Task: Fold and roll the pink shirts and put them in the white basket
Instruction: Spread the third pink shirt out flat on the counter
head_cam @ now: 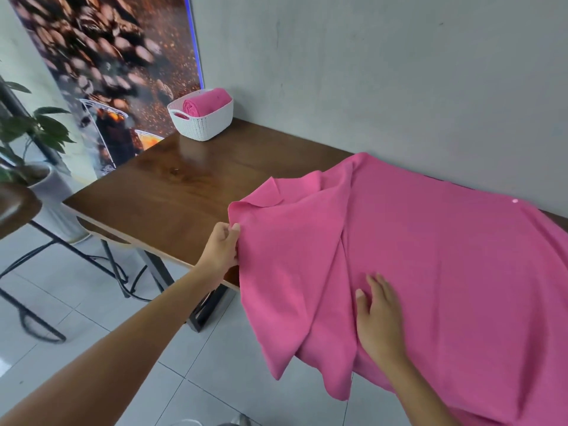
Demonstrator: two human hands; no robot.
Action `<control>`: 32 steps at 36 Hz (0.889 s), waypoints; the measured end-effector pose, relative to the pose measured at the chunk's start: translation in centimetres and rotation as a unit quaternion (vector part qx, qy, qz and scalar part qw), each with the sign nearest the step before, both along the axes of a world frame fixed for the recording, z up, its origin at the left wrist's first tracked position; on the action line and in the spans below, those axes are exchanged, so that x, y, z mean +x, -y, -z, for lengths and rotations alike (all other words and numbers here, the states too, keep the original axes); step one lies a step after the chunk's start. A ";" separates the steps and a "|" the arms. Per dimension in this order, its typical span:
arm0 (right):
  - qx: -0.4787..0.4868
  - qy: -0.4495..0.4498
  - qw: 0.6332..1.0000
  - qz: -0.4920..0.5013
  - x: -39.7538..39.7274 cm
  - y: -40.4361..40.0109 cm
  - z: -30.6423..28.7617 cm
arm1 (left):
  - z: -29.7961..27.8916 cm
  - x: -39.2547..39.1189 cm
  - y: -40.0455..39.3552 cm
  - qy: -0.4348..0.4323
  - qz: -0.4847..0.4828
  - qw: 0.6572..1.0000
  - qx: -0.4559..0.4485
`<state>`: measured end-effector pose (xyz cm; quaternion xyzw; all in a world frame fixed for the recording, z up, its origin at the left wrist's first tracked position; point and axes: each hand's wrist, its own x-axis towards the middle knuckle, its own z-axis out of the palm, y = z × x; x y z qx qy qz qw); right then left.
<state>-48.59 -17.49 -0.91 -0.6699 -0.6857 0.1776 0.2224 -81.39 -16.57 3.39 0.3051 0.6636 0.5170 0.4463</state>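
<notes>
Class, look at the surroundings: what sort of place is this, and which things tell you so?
Probably a café or coffee shop, though I can't be sure. A large coffee-bean poster with drinks covers the wall, beside a wooden table, a metal-legged stool and a potted plant.

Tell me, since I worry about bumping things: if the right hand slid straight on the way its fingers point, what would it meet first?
Only more of the pink shirt under the right hand; probably the wall beyond.

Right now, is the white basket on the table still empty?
No, the white basket at the far corner of the table already holds a rolled pink shirt.
</notes>
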 end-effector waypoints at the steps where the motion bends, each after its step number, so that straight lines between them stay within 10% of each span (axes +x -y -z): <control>1: 0.002 0.004 1.000 0.000 -0.1 0.2 0.1 | -0.1 -0.1 0.2 -0.018 -0.013 1.000 0.010; 10: 0.038 0.082 0.996 -0.020 1.5 0.2 0.5 | -2.4 -6.3 -1.6 -0.284 -0.058 0.957 -0.018; 32: 0.050 0.140 0.989 0.014 3.1 0.3 0.5 | -4.1 -21.6 -7.9 -0.385 -0.016 0.920 -0.074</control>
